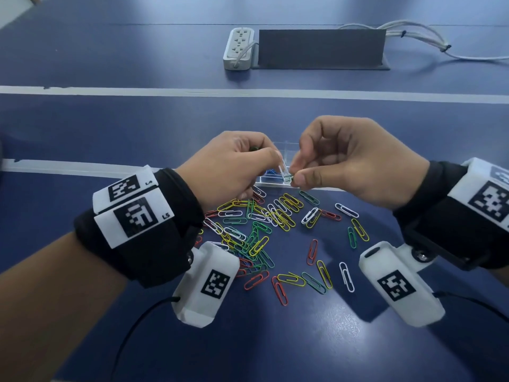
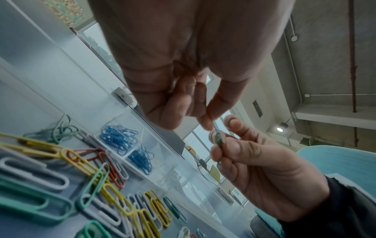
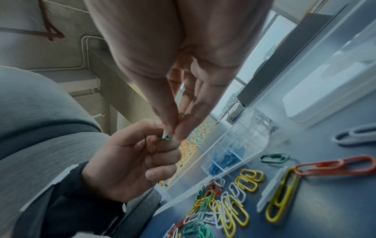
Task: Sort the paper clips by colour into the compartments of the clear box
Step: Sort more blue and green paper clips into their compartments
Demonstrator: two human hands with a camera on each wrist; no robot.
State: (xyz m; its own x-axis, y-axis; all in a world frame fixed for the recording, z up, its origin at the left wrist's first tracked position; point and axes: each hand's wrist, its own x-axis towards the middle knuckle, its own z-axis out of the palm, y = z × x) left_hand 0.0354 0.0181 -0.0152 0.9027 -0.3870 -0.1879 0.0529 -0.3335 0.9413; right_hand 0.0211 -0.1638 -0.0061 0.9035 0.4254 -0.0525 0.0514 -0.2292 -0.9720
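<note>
We've got two clips hooked together, a white clip [image 1: 282, 170] and a green clip [image 1: 289, 178], held in the air just above the near wall of the box [image 1: 271, 185].

Left hand [image 1: 231, 164] fingers [image 2: 205, 124] are clamped on the white one, right hand [image 1: 347, 164] fingers [image 3: 181, 130] clamped on the green one. The left hand also seems to hold something dark green against its palm; we can't tell what.

Risks from here, as we read it:
- Pull too hard and one clip springs free. It could land in the wrong compartment, since the blue clips [image 2: 120, 138] lie right below the hands in the box.
- The grip is only on the clip ends. A slip drops the linked pair into the box together, mixing the colours.
- A dropped clip could also fall into the pile [image 1: 256, 230] on the counter [image 1: 358, 348], on the near side of the box, and tangle again.
- The pile touches the box's near wall, so a wrist sweeping low could scatter it.
- Twisting instead of sliding could bend the wire.
</note>
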